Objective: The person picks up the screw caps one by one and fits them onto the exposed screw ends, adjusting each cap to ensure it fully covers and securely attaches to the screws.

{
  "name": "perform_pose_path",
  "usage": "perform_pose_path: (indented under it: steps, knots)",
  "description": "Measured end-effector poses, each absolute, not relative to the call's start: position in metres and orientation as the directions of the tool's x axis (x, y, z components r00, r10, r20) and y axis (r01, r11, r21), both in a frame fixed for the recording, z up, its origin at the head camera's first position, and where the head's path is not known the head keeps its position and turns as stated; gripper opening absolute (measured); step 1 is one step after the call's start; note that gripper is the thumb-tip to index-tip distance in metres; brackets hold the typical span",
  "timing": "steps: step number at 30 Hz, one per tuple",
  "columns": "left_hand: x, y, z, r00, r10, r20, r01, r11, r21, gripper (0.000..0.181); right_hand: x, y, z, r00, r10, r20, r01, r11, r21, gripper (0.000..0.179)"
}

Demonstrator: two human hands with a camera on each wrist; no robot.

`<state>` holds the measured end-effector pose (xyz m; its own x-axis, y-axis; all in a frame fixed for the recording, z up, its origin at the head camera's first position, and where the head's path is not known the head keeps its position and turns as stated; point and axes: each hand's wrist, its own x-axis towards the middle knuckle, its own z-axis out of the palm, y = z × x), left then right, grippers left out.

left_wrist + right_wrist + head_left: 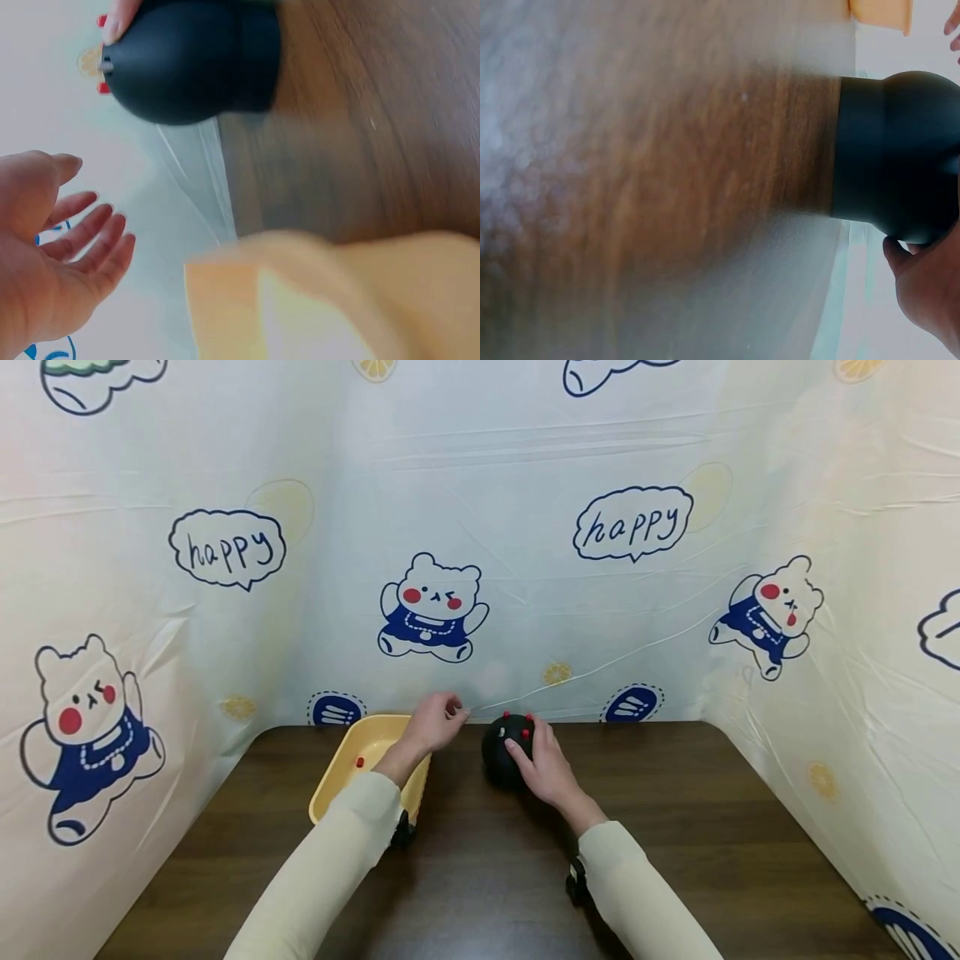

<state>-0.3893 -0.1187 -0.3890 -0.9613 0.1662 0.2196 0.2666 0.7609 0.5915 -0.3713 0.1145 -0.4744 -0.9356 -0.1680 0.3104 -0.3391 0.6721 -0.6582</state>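
A black dome-shaped object [497,767] on a short cylindrical base stands near the table's far edge. Several small red pegs [526,734] and a silver one [106,67] stick out of its top. My right hand [551,768] holds the dome from the right, thumb and fingers spread around its curve. To the left of it, my left hand [437,724] hovers by the far right corner of a yellow tray [322,797]. Its fingers are loosely bent, and nothing shows in them in the left wrist view. A small red piece [360,762] lies inside the tray.
The dark wooden table [487,877] ends at a patterned cloth [525,635] that hangs behind and along both sides. Black straps [576,883] sit at both wrists. My left forearm covers part of the tray.
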Motion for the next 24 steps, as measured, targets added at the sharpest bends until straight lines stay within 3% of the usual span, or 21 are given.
perform_pose_path:
  steps: [24]
  knots:
    - [-0.389,-0.192,-0.390,-0.997,0.068,0.043,0.080,0.908,0.410,0.046,-0.372,0.117,-0.474,-0.939,-0.181,0.291,-0.334,0.675,-0.658,0.083]
